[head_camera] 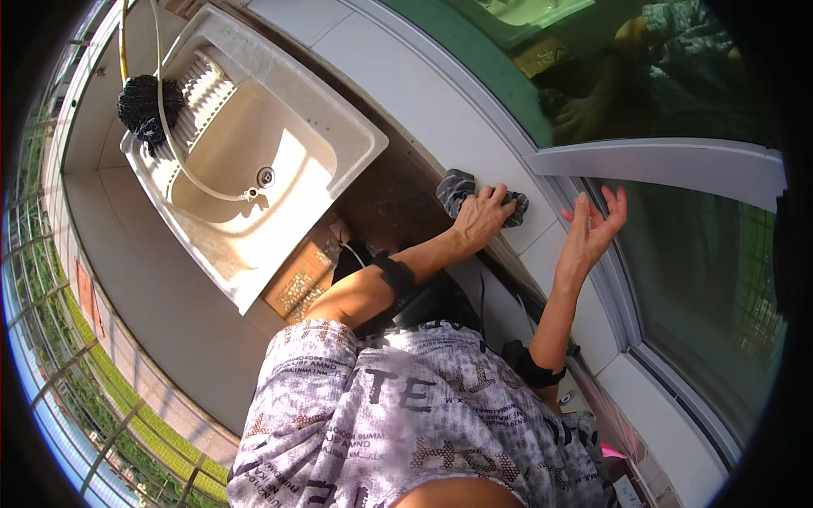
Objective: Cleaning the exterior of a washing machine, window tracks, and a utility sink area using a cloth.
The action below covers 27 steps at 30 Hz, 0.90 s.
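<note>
My left hand point(484, 217) presses a crumpled dark grey patterned cloth point(456, 190) onto the white tiled ledge point(406, 95) below the window. Bits of the cloth stick out on both sides of the fingers. To the right, my right hand point(594, 230) is raised beside the pale window frame point(654, 160) with its fingers loosely bent and spread, holding nothing. Whether it touches the frame or glass I cannot tell. Behind it lies a dark glass pane point(692, 254). Black bands point(395, 277) wrap both arms near the elbows.
A laundry sink point(352, 136) with a ribbed washboard stands at upper left. A pale hose point(202, 185) ends in its basin near the drain point(265, 177). Black netted material point(147, 108) lies over the washboard. A metal grille point(120, 438) lines the far left; upper glass point(660, 82) shows reflections.
</note>
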Each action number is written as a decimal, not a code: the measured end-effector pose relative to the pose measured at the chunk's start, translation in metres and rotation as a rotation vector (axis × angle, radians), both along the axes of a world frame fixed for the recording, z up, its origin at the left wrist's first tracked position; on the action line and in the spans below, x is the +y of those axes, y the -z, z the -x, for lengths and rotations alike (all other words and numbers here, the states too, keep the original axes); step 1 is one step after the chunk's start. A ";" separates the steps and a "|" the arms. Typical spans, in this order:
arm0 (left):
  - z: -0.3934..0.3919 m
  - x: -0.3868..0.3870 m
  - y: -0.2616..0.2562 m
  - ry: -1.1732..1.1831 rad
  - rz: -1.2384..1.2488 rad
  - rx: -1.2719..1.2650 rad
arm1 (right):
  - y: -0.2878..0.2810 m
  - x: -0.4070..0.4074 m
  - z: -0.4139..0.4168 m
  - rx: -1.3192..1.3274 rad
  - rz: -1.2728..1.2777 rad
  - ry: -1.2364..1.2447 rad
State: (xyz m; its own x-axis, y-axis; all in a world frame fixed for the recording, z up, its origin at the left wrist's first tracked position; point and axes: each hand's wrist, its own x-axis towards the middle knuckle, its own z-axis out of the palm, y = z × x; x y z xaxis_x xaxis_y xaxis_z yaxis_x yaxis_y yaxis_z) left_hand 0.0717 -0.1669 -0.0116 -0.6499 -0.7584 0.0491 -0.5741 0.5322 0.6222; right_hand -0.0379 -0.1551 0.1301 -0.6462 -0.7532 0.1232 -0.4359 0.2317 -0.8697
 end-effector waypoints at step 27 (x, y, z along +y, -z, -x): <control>-0.411 0.058 -0.008 -0.976 -0.743 1.236 | 0.093 0.043 -0.414 -0.602 -0.375 -1.013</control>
